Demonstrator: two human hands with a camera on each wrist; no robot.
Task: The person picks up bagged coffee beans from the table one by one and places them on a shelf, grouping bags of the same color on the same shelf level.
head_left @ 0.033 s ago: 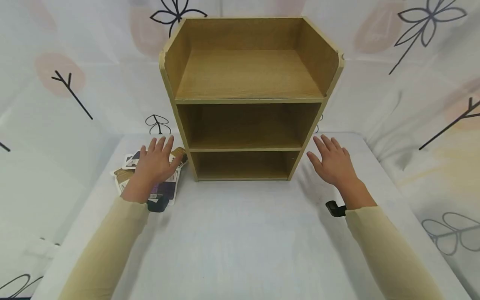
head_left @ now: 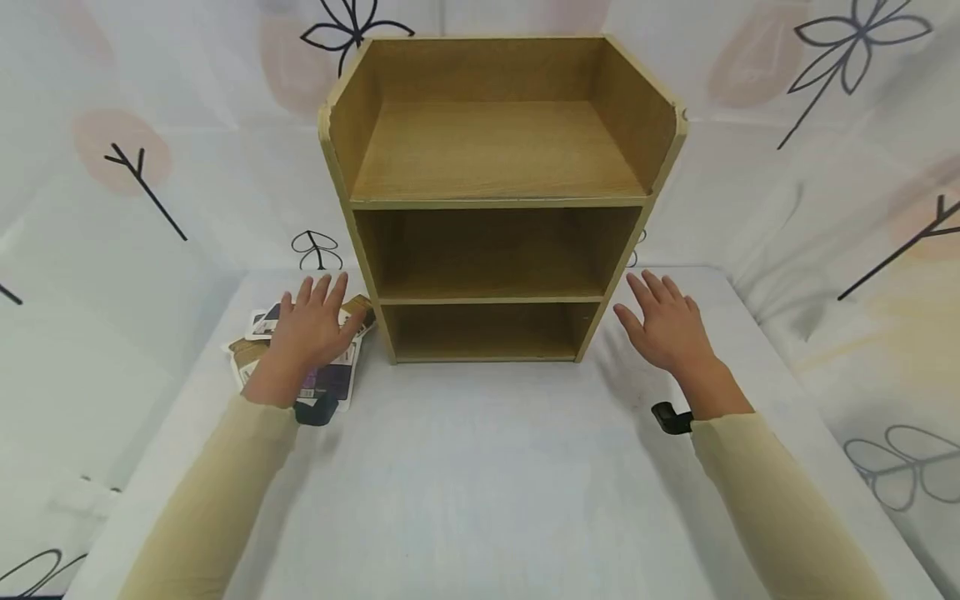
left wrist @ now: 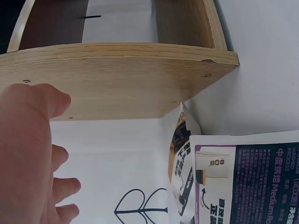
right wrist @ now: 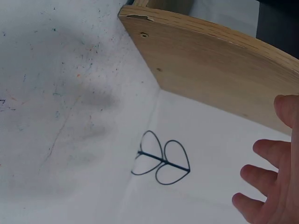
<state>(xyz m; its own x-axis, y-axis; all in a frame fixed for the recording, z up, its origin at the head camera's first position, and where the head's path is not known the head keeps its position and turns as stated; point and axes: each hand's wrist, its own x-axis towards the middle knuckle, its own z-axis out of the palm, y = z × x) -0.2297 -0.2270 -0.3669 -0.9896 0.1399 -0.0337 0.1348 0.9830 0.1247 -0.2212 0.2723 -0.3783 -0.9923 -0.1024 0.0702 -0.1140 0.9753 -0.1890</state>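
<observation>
My left hand [head_left: 307, 329] hovers palm down at the left side of a small wooden shelf [head_left: 498, 150], fingers spread and nothing in its grasp. Below it lies a loose pile of flat coffee packets [head_left: 337, 379], partly hidden by the hand. In the left wrist view, one packet [left wrist: 261, 182] shows purple and white print with the words "Medium Ro"; a second packet [left wrist: 182, 161] leans near the shelf's side. On the other side, my right hand [head_left: 663, 329] is held out beside the shelf, its fingers straight and apart, holding nothing.
The shelf has three levels, the top one with raised sides, and stands at the back of a white table [head_left: 480, 475]. Behind and at both sides hangs a white cloth [head_left: 187, 75] with line-drawn plants. Dark wrist straps [head_left: 671, 418] show at both cuffs.
</observation>
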